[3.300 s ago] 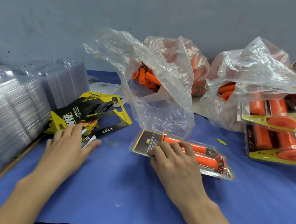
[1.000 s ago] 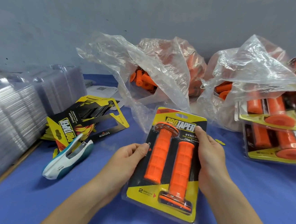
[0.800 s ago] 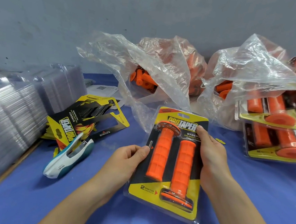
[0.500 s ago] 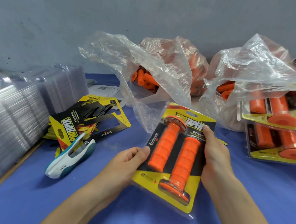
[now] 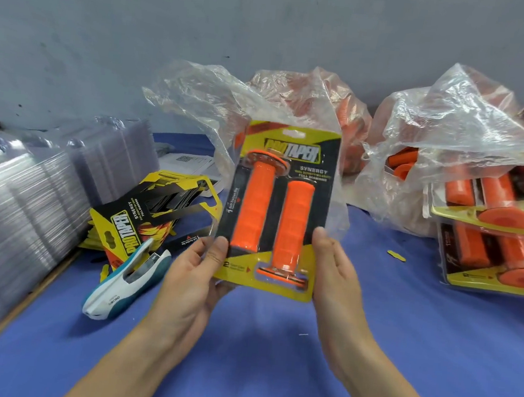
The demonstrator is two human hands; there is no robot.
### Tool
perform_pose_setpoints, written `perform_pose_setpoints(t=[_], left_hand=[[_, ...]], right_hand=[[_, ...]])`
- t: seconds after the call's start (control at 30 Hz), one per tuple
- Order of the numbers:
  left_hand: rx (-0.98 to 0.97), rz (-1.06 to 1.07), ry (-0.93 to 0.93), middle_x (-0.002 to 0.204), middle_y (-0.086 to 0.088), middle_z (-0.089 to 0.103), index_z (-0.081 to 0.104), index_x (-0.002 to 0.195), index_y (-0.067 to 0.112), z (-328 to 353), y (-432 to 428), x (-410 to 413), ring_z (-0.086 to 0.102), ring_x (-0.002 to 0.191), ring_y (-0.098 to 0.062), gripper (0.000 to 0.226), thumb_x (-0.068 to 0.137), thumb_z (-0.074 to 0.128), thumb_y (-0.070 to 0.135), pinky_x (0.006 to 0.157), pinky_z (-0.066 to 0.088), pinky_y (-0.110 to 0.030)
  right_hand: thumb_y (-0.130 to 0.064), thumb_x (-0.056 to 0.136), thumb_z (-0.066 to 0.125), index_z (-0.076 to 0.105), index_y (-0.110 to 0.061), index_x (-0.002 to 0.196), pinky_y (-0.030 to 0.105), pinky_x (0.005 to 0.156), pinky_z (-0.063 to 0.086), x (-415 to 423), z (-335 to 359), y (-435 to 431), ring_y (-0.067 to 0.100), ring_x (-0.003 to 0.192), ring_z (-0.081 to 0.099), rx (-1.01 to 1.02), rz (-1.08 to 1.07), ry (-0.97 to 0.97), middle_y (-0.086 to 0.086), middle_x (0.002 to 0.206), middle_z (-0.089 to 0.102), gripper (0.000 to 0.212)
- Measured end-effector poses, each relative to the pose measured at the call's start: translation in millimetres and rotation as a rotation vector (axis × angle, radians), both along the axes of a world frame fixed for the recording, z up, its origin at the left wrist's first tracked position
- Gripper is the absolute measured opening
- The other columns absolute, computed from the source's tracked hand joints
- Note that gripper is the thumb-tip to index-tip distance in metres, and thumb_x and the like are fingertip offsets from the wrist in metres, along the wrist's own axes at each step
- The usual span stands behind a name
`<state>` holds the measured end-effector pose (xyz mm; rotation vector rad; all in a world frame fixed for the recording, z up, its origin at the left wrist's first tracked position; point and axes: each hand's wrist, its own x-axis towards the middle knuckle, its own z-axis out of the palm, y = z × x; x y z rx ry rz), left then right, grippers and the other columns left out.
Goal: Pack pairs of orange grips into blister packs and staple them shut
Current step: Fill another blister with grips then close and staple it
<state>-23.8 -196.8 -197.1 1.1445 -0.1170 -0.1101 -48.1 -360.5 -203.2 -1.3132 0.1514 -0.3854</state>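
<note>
I hold a filled blister pack (image 5: 278,212) upright above the blue table, its yellow-and-black printed card facing me and two orange grips (image 5: 251,210) side by side inside. My left hand (image 5: 195,275) grips the lower left corner, thumb on the front and fingers behind. My right hand (image 5: 336,276) holds the lower right edge, thumb tip against the pack's side and fingers hidden behind it. A white and teal stapler (image 5: 124,281) lies on the table left of my left hand, untouched.
Stacks of clear empty blister shells (image 5: 13,206) fill the left side. A pile of printed cards (image 5: 157,207) lies behind the stapler. Plastic bags of loose orange grips (image 5: 446,136) stand at the back. Filled packs (image 5: 489,246) are stacked at the right.
Since the earliest frame the pack was lifted off the table and turned face up. In the last second it tipped upright and rose, and both hands slid to its lower corners.
</note>
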Motion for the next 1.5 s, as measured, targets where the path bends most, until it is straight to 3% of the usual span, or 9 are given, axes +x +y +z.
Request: perform_pose_setpoints(t=[0.27,0.43,0.67,0.8,1.0,1.13,1.2,1.37,1.5], left_hand=[[-0.228,-0.181,0.096,0.112,-0.010,0.073,0.075,0.111,0.017,1.3,-16.3,-10.4,0.072,0.087,-0.017,0.038,0.090,0.056,0.042,0.072,0.058,-0.026],[-0.299,-0.264,0.111,0.133,-0.011,0.063,0.065,0.125,0.013,-4.8,-36.7,-25.3,0.060,0.123,-0.021,0.046,0.085,0.073,0.035,0.104,0.049,-0.037],[-0.268,-0.126,0.236,0.080,-0.002,0.067,0.063,0.088,0.019,-12.8,-61.2,-35.6,0.066,0.076,-0.012,0.017,0.078,0.067,0.032,0.074,0.057,-0.030],[-0.242,-0.121,0.224,0.080,0.002,0.066,0.074,0.082,0.022,-4.3,-56.7,-30.2,0.065,0.075,-0.009,0.025,0.073,0.067,0.045,0.078,0.055,-0.030],[-0.147,0.002,0.204,0.062,-0.001,0.063,0.068,0.051,0.018,15.9,-30.0,-7.6,0.064,0.057,-0.012,0.028,0.074,0.067,0.033,0.054,0.055,-0.025],[0.072,-0.089,0.132,0.068,-0.006,0.068,0.076,0.061,0.017,21.9,-30.7,-3.8,0.066,0.059,-0.013,0.036,0.085,0.058,0.037,0.052,0.055,-0.027],[0.164,-0.116,0.060,0.079,-0.011,0.072,0.081,0.077,0.019,22.6,-37.0,-4.0,0.066,0.061,-0.017,0.041,0.096,0.049,0.036,0.053,0.055,-0.029],[0.234,0.013,-0.129,0.086,-0.010,0.075,0.078,0.093,0.024,17.9,-62.7,-11.1,0.065,0.065,-0.017,0.041,0.086,0.050,0.052,0.056,0.055,-0.030],[0.231,0.022,-0.215,0.088,-0.006,0.077,0.076,0.095,0.030,22.7,-88.5,-17.1,0.069,0.072,-0.016,0.040,0.088,0.047,0.056,0.071,0.054,-0.038]], right_hand=[[-0.050,0.102,0.036,0.055,-0.018,0.077,0.027,0.054,0.041,-2.9,1.2,-3.1,0.015,0.061,0.052,-0.089,-0.181,0.019,0.001,0.067,0.054,0.045],[-0.050,0.103,0.035,0.046,-0.025,0.062,0.026,0.048,0.036,-0.8,1.8,-10.0,0.012,0.049,0.043,-0.006,-0.293,0.079,-0.007,0.054,0.044,0.049],[-0.052,0.102,0.035,0.043,-0.029,0.059,0.032,0.056,0.032,-0.5,2.6,-14.8,0.017,0.059,0.038,0.053,-0.353,0.086,-0.008,0.055,0.037,0.050],[-0.054,0.101,0.035,0.042,-0.027,0.062,0.038,0.063,0.031,0.9,6.9,-16.7,0.022,0.067,0.036,0.058,-0.352,0.080,-0.004,0.063,0.035,0.048],[-0.054,0.102,0.033,0.056,-0.044,0.064,0.033,0.068,0.042,-2.3,17.2,-21.9,0.017,0.074,0.055,0.018,-0.323,0.014,-0.014,0.063,0.052,0.046],[-0.055,0.102,0.033,0.067,-0.038,0.092,0.030,0.073,0.054,-8.8,21.3,-38.0,0.006,0.074,0.061,-0.066,-0.308,-0.075,-0.016,0.069,0.059,0.040],[-0.056,0.099,0.034,0.066,-0.039,0.077,0.016,0.058,0.046,-13.7,21.8,-47.7,0.000,0.057,0.049,-0.092,-0.294,-0.098,-0.016,0.057,0.047,0.042],[-0.061,0.093,0.038,0.053,-0.007,0.082,0.033,0.058,0.042,-26.5,24.1,-66.6,0.014,0.060,0.042,-0.121,-0.256,-0.149,0.001,0.062,0.042,0.057],[-0.057,0.095,0.043,0.037,-0.023,0.060,0.032,0.050,0.029,-33.4,32.3,-90.5,0.016,0.054,0.028,-0.079,-0.307,-0.171,0.003,0.058,0.029,0.049]])
